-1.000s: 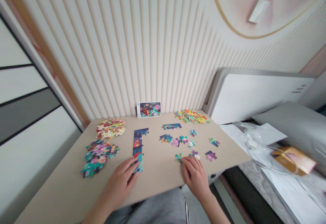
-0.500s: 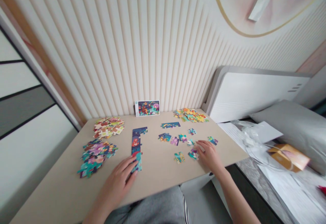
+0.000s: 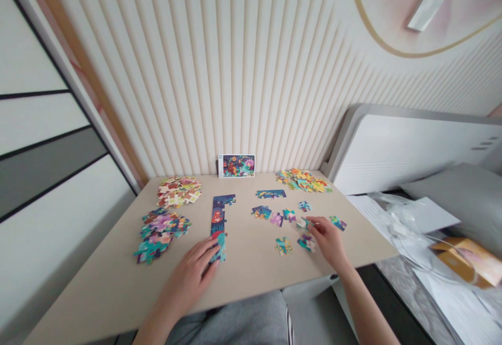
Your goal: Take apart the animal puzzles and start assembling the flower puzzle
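Note:
My left hand (image 3: 190,272) lies flat on the table, its stretched fingertips touching the lower end of a joined, L-shaped jigsaw section (image 3: 218,215) with a red creature and teal pieces. On the right, my right hand (image 3: 328,238) pinches a pale and teal puzzle piece (image 3: 303,223) between thumb and fingers. Around it lie a purple-teal piece (image 3: 306,243), a yellow-teal piece (image 3: 284,246), a blue piece (image 3: 305,206), a pink piece (image 3: 276,219) and a green-blue piece (image 3: 338,222). A joined blue strip (image 3: 271,194) sits farther back.
A small picture card (image 3: 238,166) leans against the ribbed wall. Piles of pieces lie at the left, one reddish (image 3: 179,191) and one purple-teal (image 3: 162,232); a yellow pile (image 3: 304,180) is at back right. A bed with papers and an orange box (image 3: 466,261) adjoins the table (image 3: 243,277).
My right fingers have closed on the pale and teal piece, which now sits tilted at their tips. The view has swung slightly left. My left hand stays by the joined section.

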Motion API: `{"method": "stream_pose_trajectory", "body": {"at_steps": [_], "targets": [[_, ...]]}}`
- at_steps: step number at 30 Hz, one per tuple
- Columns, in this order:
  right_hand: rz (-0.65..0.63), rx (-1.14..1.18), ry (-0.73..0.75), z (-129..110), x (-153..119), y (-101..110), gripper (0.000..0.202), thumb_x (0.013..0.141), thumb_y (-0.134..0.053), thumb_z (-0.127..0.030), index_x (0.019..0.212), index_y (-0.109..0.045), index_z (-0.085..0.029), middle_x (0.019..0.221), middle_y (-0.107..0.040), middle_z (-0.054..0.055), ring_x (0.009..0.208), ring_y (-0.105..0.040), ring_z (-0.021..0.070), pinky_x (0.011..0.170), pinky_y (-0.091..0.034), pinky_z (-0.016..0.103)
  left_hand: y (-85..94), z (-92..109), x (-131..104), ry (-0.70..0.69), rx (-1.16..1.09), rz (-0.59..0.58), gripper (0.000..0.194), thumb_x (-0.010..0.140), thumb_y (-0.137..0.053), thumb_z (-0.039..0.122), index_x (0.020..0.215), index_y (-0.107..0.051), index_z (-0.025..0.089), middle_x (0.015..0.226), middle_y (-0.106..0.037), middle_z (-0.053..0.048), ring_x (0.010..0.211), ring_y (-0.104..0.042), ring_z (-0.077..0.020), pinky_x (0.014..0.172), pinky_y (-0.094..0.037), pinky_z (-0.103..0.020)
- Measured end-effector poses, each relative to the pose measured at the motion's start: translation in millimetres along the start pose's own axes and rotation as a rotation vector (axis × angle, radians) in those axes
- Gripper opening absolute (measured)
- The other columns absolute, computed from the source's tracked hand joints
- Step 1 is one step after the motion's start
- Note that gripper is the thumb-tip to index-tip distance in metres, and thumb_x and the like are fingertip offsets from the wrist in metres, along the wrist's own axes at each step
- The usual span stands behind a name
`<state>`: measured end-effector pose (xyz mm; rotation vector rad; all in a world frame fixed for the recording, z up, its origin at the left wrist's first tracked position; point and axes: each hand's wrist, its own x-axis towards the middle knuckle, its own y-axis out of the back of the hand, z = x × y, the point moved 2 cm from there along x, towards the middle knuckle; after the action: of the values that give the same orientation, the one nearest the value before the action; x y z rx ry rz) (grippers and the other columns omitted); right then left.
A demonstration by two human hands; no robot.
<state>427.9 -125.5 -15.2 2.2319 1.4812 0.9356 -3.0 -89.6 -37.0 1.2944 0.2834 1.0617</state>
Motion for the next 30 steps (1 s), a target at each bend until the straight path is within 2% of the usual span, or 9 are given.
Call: {"method": "stream_pose_trajectory", "body": {"at_steps": [2, 5, 8, 11, 14, 16, 19, 24, 30], "targets": [[-0.125, 0.126, 0.000, -20.2, -5.7, -11.9, 0.030, 0.093, -0.059, -0.043, 0.108, -0.071, -0.021, 0.090, -0.070, 0.007, 0.071, -0.062, 0.0190, 0.064, -0.049, 0.030, 0.4, 0.6, 0.1, 0.007, -0.006, -0.003, 0.038, 0.096, -0.053, 0.037, 0.132, -0.061, 0.030, 0.141, -0.057, -0.003, 0.131, -0.054, -0.0245, 0.112, -0.047, -0.045], [-0.326, 0.190, 0.072, -53.3, -13.2, -35.4, 0.026, 0.094, -0.060, -0.042, 0.107, -0.072, -0.022, 0.091, -0.072, 0.005, 0.076, -0.063, 0.0184, 0.067, -0.049, 0.028, 0.9, 1.5, 0.1, 0.014, -0.006, -0.013, 0.037, 0.097, -0.052, 0.036, 0.132, -0.061, 0.030, 0.142, -0.057, -0.003, 0.132, -0.053, -0.0241, 0.113, -0.046, -0.045], [-0.410, 0.172, 0.120, -76.5, -16.0, -56.7, 0.026, 0.096, -0.058, -0.039, 0.109, -0.072, -0.023, 0.091, -0.073, 0.005, 0.078, -0.065, 0.0185, 0.070, -0.051, 0.028, 1.6, 2.4, 0.2, 0.013, -0.006, -0.012, 0.037, 0.097, -0.052, 0.036, 0.132, -0.061, 0.030, 0.142, -0.057, -0.003, 0.131, -0.053, -0.0240, 0.112, -0.046, -0.045], [-0.442, 0.132, 0.176, -85.7, -13.8, -70.4, 0.027, 0.098, -0.054, -0.035, 0.114, -0.072, -0.024, 0.105, -0.075, 0.007, 0.094, -0.069, 0.0214, 0.084, -0.053, 0.033, 2.4, 3.3, 0.4, 0.002, 0.001, -0.008, 0.037, 0.097, -0.051, 0.035, 0.133, -0.061, 0.030, 0.141, -0.057, -0.005, 0.131, -0.054, -0.0240, 0.112, -0.047, -0.045], [-0.412, 0.083, 0.257, -79.0, -3.5, -70.8, 0.031, 0.099, -0.048, -0.029, 0.121, -0.069, -0.026, 0.119, -0.072, 0.007, 0.110, -0.066, 0.0233, 0.098, -0.051, 0.039, 3.2, 4.1, 0.6, 0.000, 0.005, -0.008, 0.037, 0.098, -0.050, 0.034, 0.133, -0.060, 0.029, 0.140, -0.058, -0.005, 0.130, -0.054, -0.0238, 0.112, -0.046, -0.045], [-0.293, -0.001, 0.287, -64.5, 9.3, -62.2, 0.033, 0.099, -0.044, -0.026, 0.119, -0.070, -0.025, 0.121, -0.071, 0.008, 0.113, -0.065, 0.0243, 0.102, -0.049, 0.042, 3.5, 4.5, 0.5, 0.002, 0.001, -0.010, 0.037, 0.098, -0.050, 0.034, 0.134, -0.060, 0.029, 0.141, -0.057, -0.005, 0.131, -0.053, -0.0238, 0.112, -0.046, -0.046], [-0.111, -0.198, 0.250, -34.1, 31.0, -44.5, 0.032, 0.097, -0.047, -0.028, 0.117, -0.071, -0.022, 0.120, -0.071, 0.011, 0.115, -0.064, 0.0275, 0.104, -0.047, 0.048, 3.8, 4.5, -0.1, 0.000, -0.007, -0.005, 0.037, 0.098, -0.050, 0.034, 0.134, -0.060, 0.030, 0.141, -0.057, -0.005, 0.131, -0.053, -0.0238, 0.112, -0.046, -0.046], [-0.224, -0.343, 0.235, 0.2, 46.1, -35.0, 0.043, 0.091, -0.060, -0.036, 0.131, -0.063, -0.022, 0.130, -0.066, 0.012, 0.122, -0.059, 0.0293, 0.106, -0.044, 0.048, 3.5, 4.4, -0.8, 0.010, -0.015, 0.010, 0.036, 0.097, -0.051, 0.034, 0.132, -0.062, 0.030, 0.140, -0.058, -0.004, 0.130, -0.054, -0.0240, 0.112, -0.046, -0.046], [-0.223, -0.338, 0.187, 4.6, 41.6, -32.9, 0.047, 0.090, -0.061, -0.042, 0.132, -0.062, -0.021, 0.127, -0.065, 0.013, 0.121, -0.059, 0.0285, 0.105, -0.044, 0.045, 3.6, 5.3, 0.6, -0.010, 0.013, 0.022, 0.038, 0.098, -0.050, 0.033, 0.135, -0.059, 0.028, 0.143, -0.056, -0.005, 0.131, -0.053, -0.0243, 0.112, -0.046, -0.046]]}}
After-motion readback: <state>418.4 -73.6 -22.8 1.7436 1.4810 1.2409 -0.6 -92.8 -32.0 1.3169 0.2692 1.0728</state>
